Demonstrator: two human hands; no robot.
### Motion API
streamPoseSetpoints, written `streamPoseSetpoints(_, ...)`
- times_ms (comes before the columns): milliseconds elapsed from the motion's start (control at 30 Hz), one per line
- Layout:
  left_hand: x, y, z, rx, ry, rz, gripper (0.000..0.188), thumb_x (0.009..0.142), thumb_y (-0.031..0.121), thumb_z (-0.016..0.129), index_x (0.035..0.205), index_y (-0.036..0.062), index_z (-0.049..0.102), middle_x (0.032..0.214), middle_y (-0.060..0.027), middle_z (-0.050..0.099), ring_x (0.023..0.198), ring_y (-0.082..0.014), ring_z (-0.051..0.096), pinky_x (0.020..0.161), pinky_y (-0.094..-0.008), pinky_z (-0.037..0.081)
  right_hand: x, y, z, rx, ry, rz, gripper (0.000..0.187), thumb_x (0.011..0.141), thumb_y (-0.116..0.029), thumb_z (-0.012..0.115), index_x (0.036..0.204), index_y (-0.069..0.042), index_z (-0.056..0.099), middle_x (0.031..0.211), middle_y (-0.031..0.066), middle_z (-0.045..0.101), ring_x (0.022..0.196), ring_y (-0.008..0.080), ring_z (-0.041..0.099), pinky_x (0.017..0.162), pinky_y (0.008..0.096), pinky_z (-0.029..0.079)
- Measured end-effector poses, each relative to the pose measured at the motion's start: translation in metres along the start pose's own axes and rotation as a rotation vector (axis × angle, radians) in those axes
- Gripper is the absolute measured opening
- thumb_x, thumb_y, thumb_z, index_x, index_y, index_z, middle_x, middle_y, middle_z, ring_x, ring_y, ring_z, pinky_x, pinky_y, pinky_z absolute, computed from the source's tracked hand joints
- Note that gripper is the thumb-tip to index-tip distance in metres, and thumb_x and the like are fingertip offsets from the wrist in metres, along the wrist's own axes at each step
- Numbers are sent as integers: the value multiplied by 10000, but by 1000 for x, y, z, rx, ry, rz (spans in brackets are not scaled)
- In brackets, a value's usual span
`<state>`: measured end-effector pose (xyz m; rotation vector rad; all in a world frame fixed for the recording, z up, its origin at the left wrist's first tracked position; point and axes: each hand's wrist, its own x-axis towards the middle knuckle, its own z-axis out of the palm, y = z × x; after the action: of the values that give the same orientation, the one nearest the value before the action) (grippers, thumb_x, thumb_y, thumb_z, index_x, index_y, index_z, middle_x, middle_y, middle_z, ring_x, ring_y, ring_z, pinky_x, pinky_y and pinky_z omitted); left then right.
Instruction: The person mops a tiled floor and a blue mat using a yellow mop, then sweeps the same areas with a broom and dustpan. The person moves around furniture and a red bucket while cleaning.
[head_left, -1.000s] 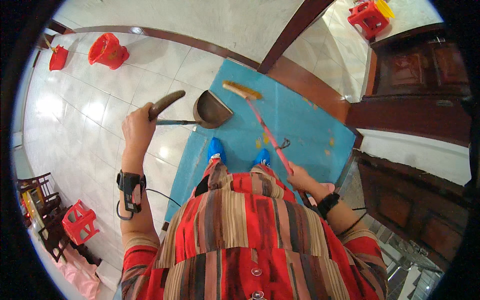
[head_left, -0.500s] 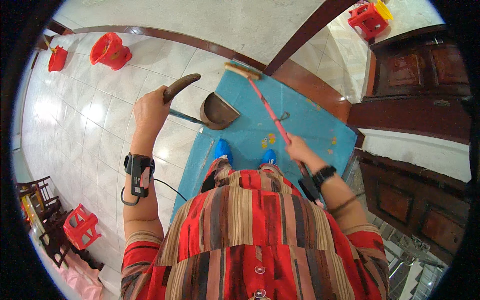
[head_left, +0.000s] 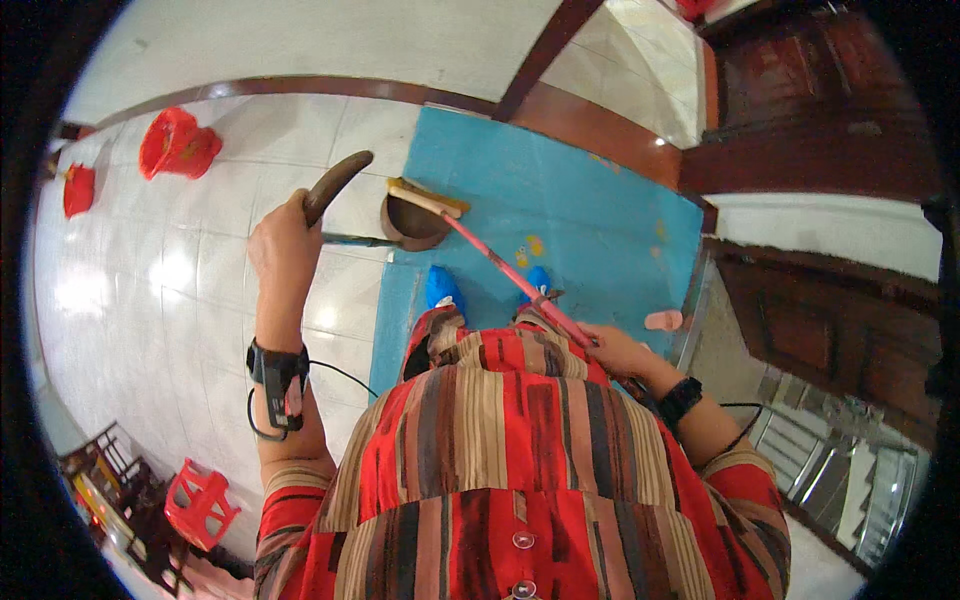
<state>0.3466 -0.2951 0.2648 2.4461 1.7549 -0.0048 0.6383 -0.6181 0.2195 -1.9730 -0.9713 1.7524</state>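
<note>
My left hand (head_left: 284, 245) is closed round the brown curved handle of a long-handled dustpan (head_left: 412, 228), whose brown pan rests on the floor ahead of my feet, at the left edge of the blue mat (head_left: 560, 190). In my right hand (head_left: 618, 350) is the pink stick of a broom (head_left: 490, 258), held close to my right hip. The broom's head, cream on top with yellowish bristles, lies across the pan's mouth and covers part of it. Any dirt in the pan cannot be made out.
Two red buckets (head_left: 178, 146) stand on the pale tiles at the far left. A red plastic stool (head_left: 200, 503) is at the near left beside dark wooden furniture. A pink slipper (head_left: 663, 320) lies at the mat's right edge, near a dark wooden door (head_left: 800, 320).
The broom head has swept from the mat's far edge back and left to the dustpan. My right hand has drawn nearer my body. The pink slipper has come into sight.
</note>
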Motion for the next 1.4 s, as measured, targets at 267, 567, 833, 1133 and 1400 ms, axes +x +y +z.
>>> streamPoseSetpoints(267, -10, 5, -12, -100, -46, 220, 127, 761, 182, 604, 877, 130, 594, 701, -100, 612, 658, -305, 594, 548, -374, 447, -73, 10, 28, 576, 96, 256, 539, 773, -10, 480, 1294, -138, 426, 891, 18, 595, 665, 91, 526, 550, 236, 434)
streamPoseSetpoints(567, -23, 69, -28, -141, -74, 568, 197, 697, 81, 621, 879, 153, 603, 667, -63, 592, 608, -265, 577, 542, -339, 428, -77, 80, -17, 495, 515, 397, 358, 738, -60, 507, 1095, -66, 482, 596, 2, 447, 419, 112, 406, 372, 267, 329)
streamPoseSetpoints(833, -29, 141, 1, -109, -173, 834, 214, 704, 85, 614, 905, 156, 598, 692, -59, 606, 613, -260, 583, 551, -345, 440, -105, 150, 13, 424, 575, 469, 248, 736, -55, 487, 983, -33, 499, 606, 46, 489, 430, 164, 456, 390, 311, 369)
streamPoseSetpoints(1133, -36, 205, 8, 3, -175, 961, 207, 720, 78, 594, 916, 146, 597, 741, -86, 614, 679, -290, 597, 561, -367, 447, -161, 131, 122, 709, 332, 366, 478, 779, -103, 539, 1247, -52, 454, 1006, 134, 586, 878, 183, 565, 757, 297, 453)
streamPoseSetpoints(1400, -31, 204, 5, 62, -178, 934, 158, 734, 74, 592, 891, 85, 587, 745, -170, 598, 710, -358, 575, 587, -421, 440, -214, 137, 141, 882, 355, 461, 454, 792, -104, 565, 1230, -33, 467, 940, 91, 592, 750, 113, 562, 654, 273, 473)
